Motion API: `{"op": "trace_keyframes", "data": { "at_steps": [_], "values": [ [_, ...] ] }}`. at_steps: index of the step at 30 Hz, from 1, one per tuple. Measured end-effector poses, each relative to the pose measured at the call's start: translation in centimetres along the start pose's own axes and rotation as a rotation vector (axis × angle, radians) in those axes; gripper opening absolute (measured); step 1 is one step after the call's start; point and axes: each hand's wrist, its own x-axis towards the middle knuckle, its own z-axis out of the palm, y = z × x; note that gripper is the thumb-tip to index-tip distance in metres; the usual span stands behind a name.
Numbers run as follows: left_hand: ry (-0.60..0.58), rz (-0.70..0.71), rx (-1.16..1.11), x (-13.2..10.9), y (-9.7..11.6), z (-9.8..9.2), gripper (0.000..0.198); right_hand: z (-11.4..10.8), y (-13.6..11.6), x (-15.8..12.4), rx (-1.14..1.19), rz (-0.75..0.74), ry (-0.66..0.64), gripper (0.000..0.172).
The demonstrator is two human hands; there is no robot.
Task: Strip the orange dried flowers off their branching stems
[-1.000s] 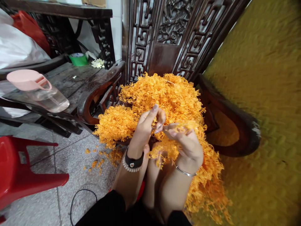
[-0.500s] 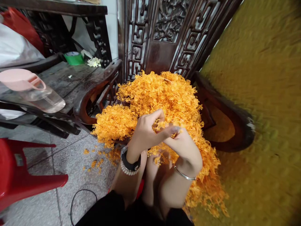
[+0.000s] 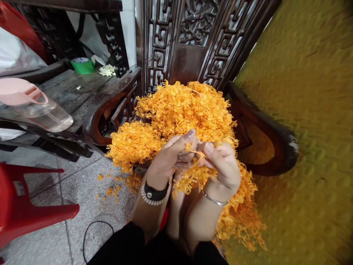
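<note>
Both hands meet in front of a large pile of orange, curly plastic flower pieces (image 3: 187,110) heaped on a dark wooden chair. My left hand (image 3: 175,152), with a black band and a beaded bracelet at the wrist, pinches one end of an orange plastic piece (image 3: 197,152). Thumb and fingers of my right hand (image 3: 224,165), which has a silver bangle below it, are closed on the same piece. A frilly orange cluster (image 3: 190,180) hangs below and between the hands. How it joins the pinched piece is partly hidden by the fingers.
At left, a dark wooden chair (image 3: 68,88) bears a pink-lidded bottle (image 3: 46,110), green tape (image 3: 82,66) and pale flowers (image 3: 107,70). A red stool (image 3: 16,206) and a black cable (image 3: 85,235) are on the floor, with orange scraps (image 3: 110,191) nearby. A chair arm (image 3: 275,136) curves at right.
My hands have turned from a crossed, overlapping hold to side by side, thumbs up. The orange piece now shows stretched between them. The view has shifted slightly.
</note>
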Motion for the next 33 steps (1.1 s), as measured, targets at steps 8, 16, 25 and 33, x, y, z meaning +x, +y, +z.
{"op": "trace_keyframes", "data": {
  "at_steps": [8,16,25,33],
  "values": [
    [-0.021,-0.055,-0.188,-0.5,0.6,-0.6,0.054,-0.7,0.8,1.0,0.274,-0.238,-0.208,0.046],
    [0.144,0.230,0.003,-0.3,1.4,-1.6,0.037,-1.3,-0.5,-0.8,-0.177,-0.050,-0.216,0.034],
    [0.268,0.402,0.839,-0.8,0.2,-0.8,0.055,-0.6,-1.0,-0.3,-0.493,0.141,-0.400,0.033],
    [0.066,0.304,0.954,-1.3,1.0,-0.8,0.038,-1.3,-0.4,-0.5,-0.475,0.099,-0.384,0.027]
  ]
}}
